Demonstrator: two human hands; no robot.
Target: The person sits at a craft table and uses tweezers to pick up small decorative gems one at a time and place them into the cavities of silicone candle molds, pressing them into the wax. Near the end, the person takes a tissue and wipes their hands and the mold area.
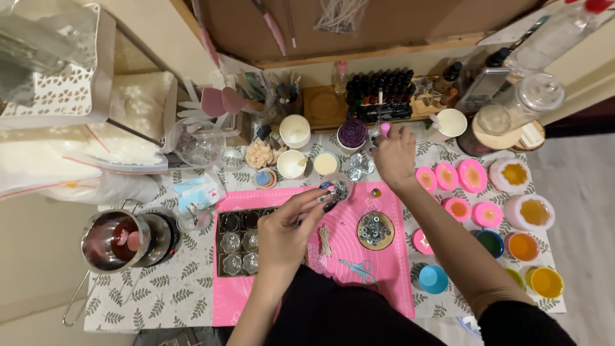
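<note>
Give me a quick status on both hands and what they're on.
Left hand pinching a small clear cup over the pink mat. Right hand reaching toward the bottle rack, holding something small and pink. Nothing blocking either.

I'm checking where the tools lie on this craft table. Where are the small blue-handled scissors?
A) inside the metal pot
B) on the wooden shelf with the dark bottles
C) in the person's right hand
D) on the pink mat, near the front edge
D: the scissors lie flat on the pink mat, below the round wooden dish, with neither hand on them.
</note>
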